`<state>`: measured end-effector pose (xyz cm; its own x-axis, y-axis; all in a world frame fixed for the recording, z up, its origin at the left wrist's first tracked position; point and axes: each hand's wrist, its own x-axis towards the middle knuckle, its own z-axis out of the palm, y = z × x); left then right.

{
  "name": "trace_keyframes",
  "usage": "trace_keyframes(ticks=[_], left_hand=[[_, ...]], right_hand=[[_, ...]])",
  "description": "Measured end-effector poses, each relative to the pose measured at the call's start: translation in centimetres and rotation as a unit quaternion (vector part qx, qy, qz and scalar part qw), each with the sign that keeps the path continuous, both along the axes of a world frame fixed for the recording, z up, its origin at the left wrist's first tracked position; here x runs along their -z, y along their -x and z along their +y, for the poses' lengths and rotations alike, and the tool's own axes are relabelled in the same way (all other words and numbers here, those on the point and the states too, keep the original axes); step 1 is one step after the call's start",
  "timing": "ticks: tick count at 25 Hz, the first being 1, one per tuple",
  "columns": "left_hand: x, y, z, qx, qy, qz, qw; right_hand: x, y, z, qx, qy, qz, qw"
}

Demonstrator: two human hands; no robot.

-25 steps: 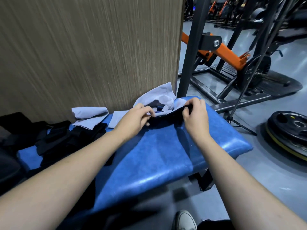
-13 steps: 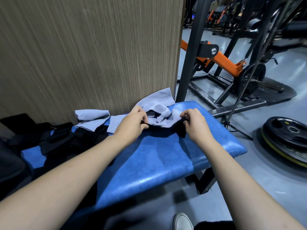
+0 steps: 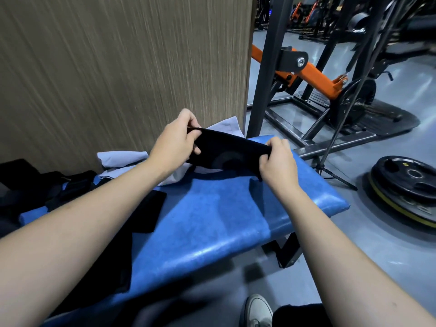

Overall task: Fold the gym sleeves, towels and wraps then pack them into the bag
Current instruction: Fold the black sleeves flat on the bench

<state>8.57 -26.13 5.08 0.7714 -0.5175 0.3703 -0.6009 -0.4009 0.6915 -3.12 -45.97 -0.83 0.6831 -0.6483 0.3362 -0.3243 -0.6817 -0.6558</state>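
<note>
Nearest the camera, black fabric [image 3: 101, 263] hangs over the front edge of the blue surface [image 3: 212, 223]; much of it hangs past the edge, so it looks liable to slide to the floor if the padding is jolted. Further in, the left hand [image 3: 173, 143] and the right hand [image 3: 278, 165] lift a black sleeve [image 3: 226, 149] clear of the surface, stretched between them. Each grip is clenched on the cloth: the left pinches the upper left end between thumb and curled fingers, the right pinches the lower right end. The sleeve is taut and slightly tilted, high on the left. The risk as I judge it is uneven tension: if one pinch slips, that end drops and the fold comes out crooked, or the cloth lands on the pale towels [image 3: 122, 159] lying just behind and drags them out of shape. To the left, more black wraps [image 3: 68, 187] lie in a loose heap, where straps could tangle and come up together when one is picked. As for containers, a dark mass at the far left edge may be the bag, but I cannot tell, nor see inside it. Beyond stand a wood panel [image 3: 118, 67] and a weight plate [image 3: 410, 182] on the floor.
</note>
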Motion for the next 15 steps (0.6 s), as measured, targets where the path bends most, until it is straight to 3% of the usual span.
trace_keyframes(ticks=[2, 7, 9, 12, 15], left_hand=[[-1.5, 1.1, 1.1, 0.027, 0.025, 0.019, 0.999], [-5.2, 4.1, 4.6, 0.052, 0.015, -0.079, 0.995], [-5.6, 5.3, 6.3, 0.063, 0.023, -0.091, 0.994], [-3.5, 6.9, 8.5, 0.073, -0.020, -0.107, 0.991], [1.0, 8.0, 10.7, 0.083, -0.117, -0.110, 0.984]], right_hand=[[-1.3, 1.2, 0.0, -0.005, -0.020, -0.001, 1.000], [-5.0, 5.4, 0.6, -0.055, 0.014, -0.056, 0.997], [-5.2, 6.2, 0.7, -0.107, -0.033, -0.089, 0.990], [-3.3, 6.8, 0.5, -0.190, -0.060, -0.092, 0.976], [-0.8, 7.5, 0.4, -0.240, 0.032, -0.011, 0.970]])
